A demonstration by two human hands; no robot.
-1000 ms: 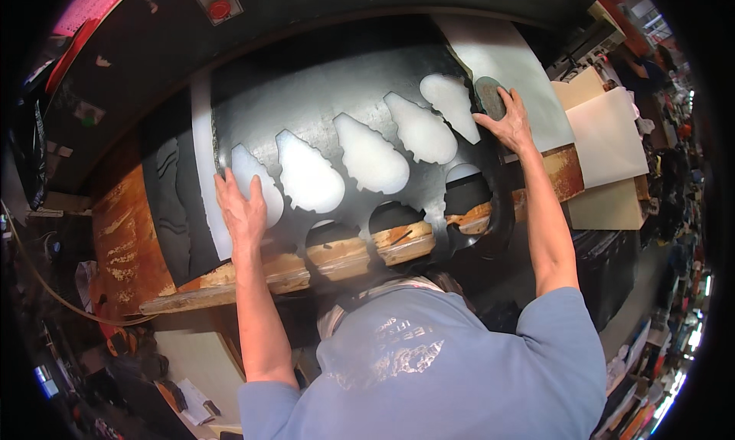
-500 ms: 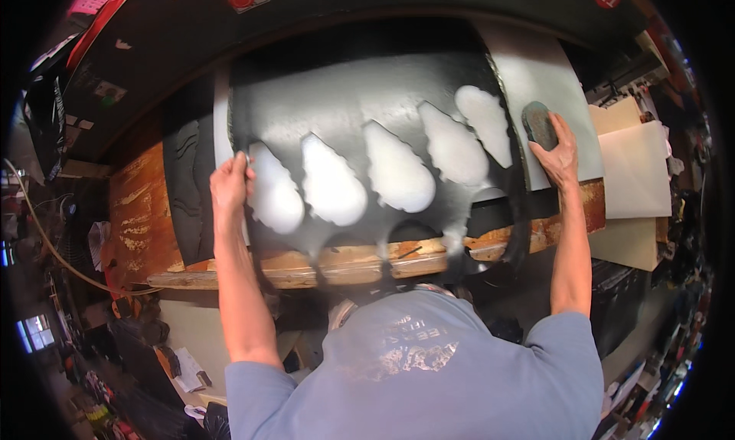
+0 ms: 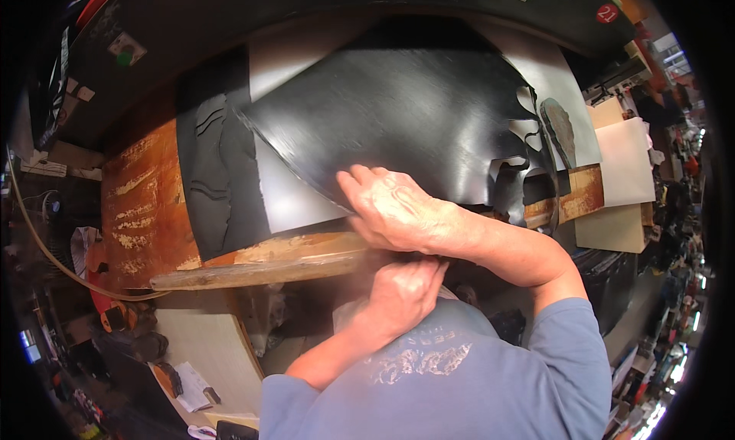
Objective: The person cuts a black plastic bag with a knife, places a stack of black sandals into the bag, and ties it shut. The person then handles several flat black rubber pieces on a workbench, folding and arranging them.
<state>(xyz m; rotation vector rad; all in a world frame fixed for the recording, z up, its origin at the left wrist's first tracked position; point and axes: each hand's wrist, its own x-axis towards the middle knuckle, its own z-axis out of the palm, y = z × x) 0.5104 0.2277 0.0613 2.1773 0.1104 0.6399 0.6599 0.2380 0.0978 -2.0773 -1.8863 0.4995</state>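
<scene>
At frame centre, the right hand (image 3: 394,210) and left hand (image 3: 402,291) both grip the black sheet (image 3: 398,111) at the tabletop (image 3: 145,202) edge.

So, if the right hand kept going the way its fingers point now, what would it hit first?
The right hand points left and slightly up across the bench, fingers on the black sheet. Going on, it would likely slide off that sheet's edge onto the pale grey board beneath; depth is hard to judge.

Worn wood bench (image 3: 145,210), pale boards (image 3: 624,172) at rt, cable (image 3: 46,245) lft.
</scene>
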